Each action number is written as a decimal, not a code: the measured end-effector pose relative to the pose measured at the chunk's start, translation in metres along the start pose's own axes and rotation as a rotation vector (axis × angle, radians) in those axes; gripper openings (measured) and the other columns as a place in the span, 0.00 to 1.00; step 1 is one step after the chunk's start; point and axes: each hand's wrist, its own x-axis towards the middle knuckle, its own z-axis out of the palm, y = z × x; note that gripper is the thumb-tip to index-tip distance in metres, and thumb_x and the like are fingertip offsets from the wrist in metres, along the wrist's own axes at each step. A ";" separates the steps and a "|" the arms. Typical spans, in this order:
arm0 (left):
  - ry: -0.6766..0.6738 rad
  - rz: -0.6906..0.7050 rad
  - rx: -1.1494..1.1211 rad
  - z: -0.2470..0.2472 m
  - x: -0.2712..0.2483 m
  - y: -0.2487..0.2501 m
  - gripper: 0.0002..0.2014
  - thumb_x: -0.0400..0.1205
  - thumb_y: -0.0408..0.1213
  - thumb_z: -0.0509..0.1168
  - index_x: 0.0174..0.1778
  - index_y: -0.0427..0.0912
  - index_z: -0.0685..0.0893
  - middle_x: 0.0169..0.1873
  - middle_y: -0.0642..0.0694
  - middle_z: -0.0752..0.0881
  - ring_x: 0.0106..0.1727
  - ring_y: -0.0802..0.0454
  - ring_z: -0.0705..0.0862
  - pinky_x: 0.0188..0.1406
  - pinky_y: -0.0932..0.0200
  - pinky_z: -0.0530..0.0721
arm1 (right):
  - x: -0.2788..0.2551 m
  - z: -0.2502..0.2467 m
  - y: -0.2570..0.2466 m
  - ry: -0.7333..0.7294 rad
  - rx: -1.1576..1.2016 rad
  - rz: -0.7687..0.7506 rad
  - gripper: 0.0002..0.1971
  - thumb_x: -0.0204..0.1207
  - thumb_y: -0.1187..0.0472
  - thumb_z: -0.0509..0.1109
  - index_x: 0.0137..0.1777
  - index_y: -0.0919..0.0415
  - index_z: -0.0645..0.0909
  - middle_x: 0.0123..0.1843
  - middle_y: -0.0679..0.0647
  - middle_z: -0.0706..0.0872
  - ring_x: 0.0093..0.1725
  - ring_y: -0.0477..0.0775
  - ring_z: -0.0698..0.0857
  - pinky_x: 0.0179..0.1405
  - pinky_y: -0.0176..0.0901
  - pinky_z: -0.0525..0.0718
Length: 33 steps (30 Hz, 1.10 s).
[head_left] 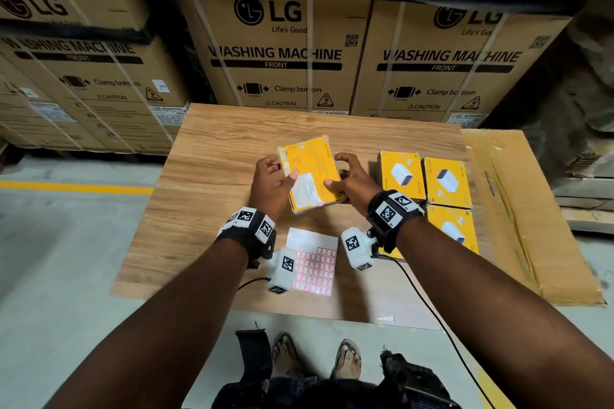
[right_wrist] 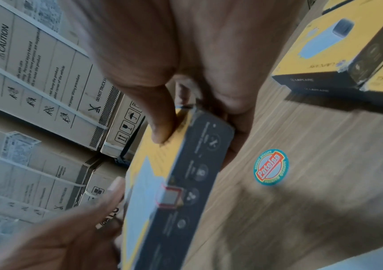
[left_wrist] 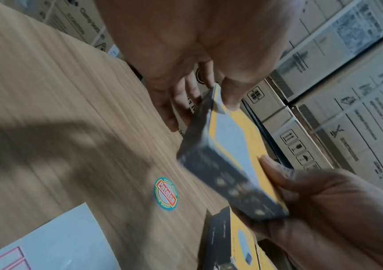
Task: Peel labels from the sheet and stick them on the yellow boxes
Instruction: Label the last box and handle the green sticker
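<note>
Both hands hold one yellow box point(head_left: 315, 163) tilted above the wooden table point(head_left: 212, 196). My left hand point(head_left: 280, 173) grips its left edge, thumb on the top face near a white printed patch. My right hand point(head_left: 337, 178) grips the right edge. In the right wrist view a small red-bordered label point(right_wrist: 169, 197) sits on the box's dark side point(right_wrist: 199, 164), by the right thumb point(right_wrist: 162, 127). The left wrist view shows the same box point(left_wrist: 234, 146) between both hands. The label sheet point(head_left: 315, 262) lies flat below the hands, partly hidden by the wrist cameras.
Three more yellow boxes point(head_left: 447, 183) lie at the table's right, beside a flat cardboard sheet point(head_left: 518, 209). Large washing-machine cartons point(head_left: 285, 53) wall off the far side. A round sticker point(left_wrist: 166, 194) marks the tabletop. A black cable point(head_left: 432, 309) trails off the near edge.
</note>
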 end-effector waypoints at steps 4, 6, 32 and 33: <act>-0.048 -0.048 0.035 -0.017 0.017 0.001 0.30 0.78 0.34 0.74 0.76 0.44 0.71 0.62 0.47 0.80 0.60 0.53 0.81 0.62 0.46 0.83 | -0.002 -0.007 -0.008 -0.109 -0.114 -0.007 0.23 0.80 0.74 0.66 0.62 0.42 0.75 0.51 0.59 0.81 0.47 0.59 0.83 0.41 0.48 0.84; -0.146 -0.028 0.114 -0.026 0.025 0.000 0.25 0.78 0.36 0.75 0.71 0.47 0.77 0.62 0.48 0.82 0.66 0.54 0.81 0.66 0.42 0.82 | -0.004 -0.009 -0.010 -0.148 -0.166 -0.017 0.23 0.81 0.73 0.64 0.63 0.43 0.77 0.51 0.57 0.81 0.48 0.57 0.83 0.40 0.46 0.84; -0.025 -0.645 -0.155 0.006 0.017 -0.047 0.24 0.80 0.36 0.70 0.68 0.35 0.70 0.56 0.33 0.84 0.41 0.40 0.87 0.30 0.51 0.89 | 0.015 0.012 0.035 0.114 -0.649 0.149 0.44 0.69 0.37 0.77 0.75 0.61 0.63 0.69 0.62 0.78 0.67 0.64 0.80 0.55 0.47 0.78; -0.006 -0.651 -0.167 0.008 0.017 -0.049 0.25 0.80 0.36 0.70 0.69 0.35 0.69 0.55 0.33 0.83 0.38 0.41 0.87 0.32 0.51 0.89 | 0.016 0.013 0.037 0.107 -0.619 0.172 0.44 0.69 0.38 0.77 0.74 0.62 0.62 0.67 0.60 0.79 0.66 0.63 0.81 0.54 0.48 0.79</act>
